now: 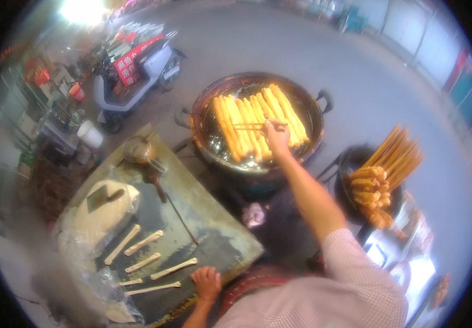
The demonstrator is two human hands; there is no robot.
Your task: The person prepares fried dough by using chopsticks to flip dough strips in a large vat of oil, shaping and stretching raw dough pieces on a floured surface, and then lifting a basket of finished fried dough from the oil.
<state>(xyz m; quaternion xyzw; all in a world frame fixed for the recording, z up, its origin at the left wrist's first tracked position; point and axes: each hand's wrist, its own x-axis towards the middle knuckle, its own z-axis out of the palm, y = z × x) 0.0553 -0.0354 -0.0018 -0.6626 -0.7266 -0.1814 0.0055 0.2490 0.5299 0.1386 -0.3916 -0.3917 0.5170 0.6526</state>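
My right hand (277,134) holds a pair of long chopsticks (246,126) across several golden fried dough sticks (236,123), which lie side by side in the oil of a wide wok (197,123). At the near edge of a floured work table (219,233), my left hand (207,282) rests with nothing visible in it. Near it lie several pale strips of raw dough (174,269). Farther left, a dough scraper (104,198) sits on a large slab of dough (92,221), partly under clear plastic. A thin rod (182,219) lies mid-table.
To the right, a dark basket or pot (342,184) holds stacked fried dough sticks (391,160). A wire strainer (137,150) stands at the table's far corner. Beyond the table are a white bucket (90,134) and a parked scooter (133,98). The wok has handles (325,101) at its sides.
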